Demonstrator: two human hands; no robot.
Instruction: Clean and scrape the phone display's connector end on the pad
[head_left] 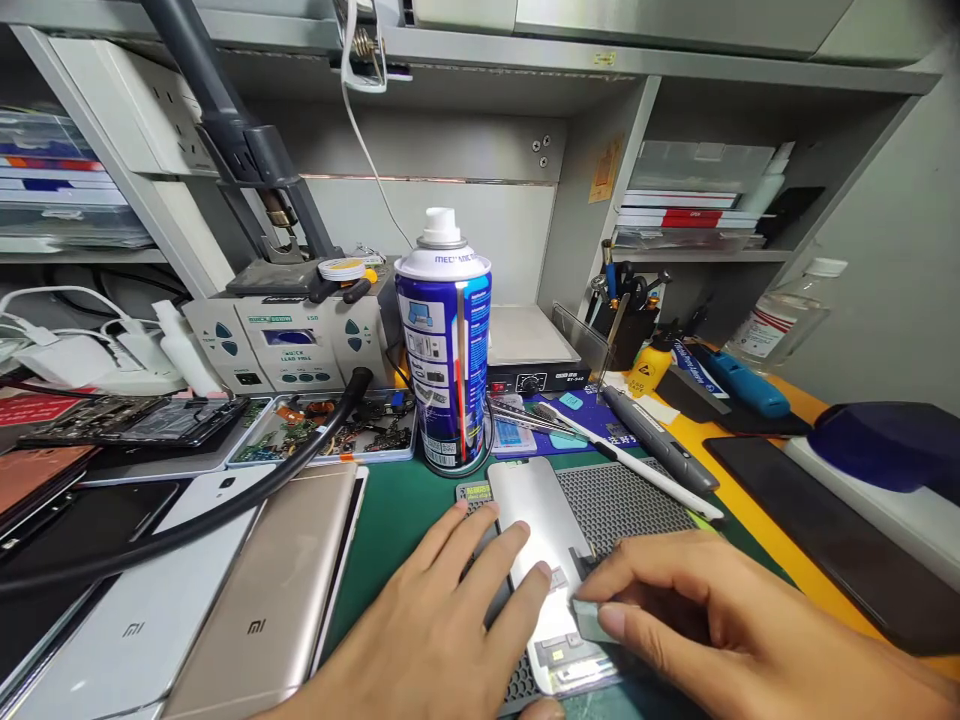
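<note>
Panel (pixel 534 510) lies partly under our spread, empty left hand (pixel 446 610); at the panel's right edge, our right hand (pixel 712 605) pinches a thin grey sheet (pixel 591 624).

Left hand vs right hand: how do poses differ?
Pose: the left hand is spread, palm down; the right hand is curled in a pinch.
Hold: the left hand grips nothing visible; the right hand holds a thin grey-green piece.
Place: the left hand reaches over the silver panel from its left; the right hand is at its right edge.
Both are bare.
</note>
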